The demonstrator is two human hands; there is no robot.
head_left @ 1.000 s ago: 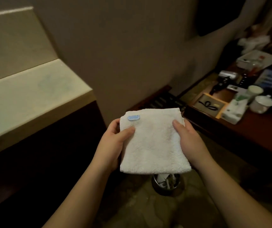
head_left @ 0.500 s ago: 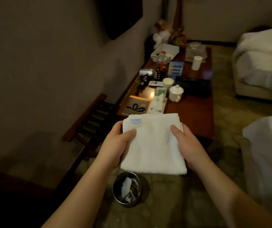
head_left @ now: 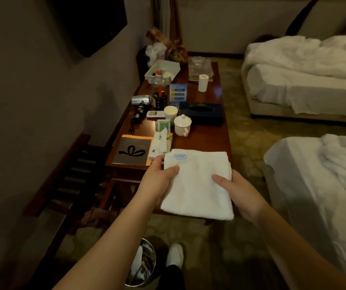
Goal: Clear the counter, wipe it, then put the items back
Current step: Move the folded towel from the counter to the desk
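A folded white towel (head_left: pixel 197 185) with a small blue label is held flat in front of me over the near end of the wooden counter (head_left: pixel 205 141). My left hand (head_left: pixel 157 181) grips its left edge, thumb on top. My right hand (head_left: pixel 237 193) grips its right edge, thumb on top. Items crowd the counter: a dark booklet with a ribbon print (head_left: pixel 133 150), a tissue pack (head_left: pixel 161 143), a lidded white cup (head_left: pixel 182 124), a dark tissue box (head_left: pixel 201 113), a silver hair dryer (head_left: pixel 141 103), a white tray (head_left: pixel 162 70).
A metal bin (head_left: pixel 143 266) with trash stands on the floor beside my white shoe (head_left: pixel 175 255). A slatted luggage rack (head_left: pixel 71 176) sits left of the counter. Two beds with white sheets (head_left: pixel 306 76) lie on the right. A dark screen (head_left: pixel 92 21) hangs on the left wall.
The view has swung right and forward from the pale ledge to the counter, which is now closer. Both hands keep the same hold on the towel.
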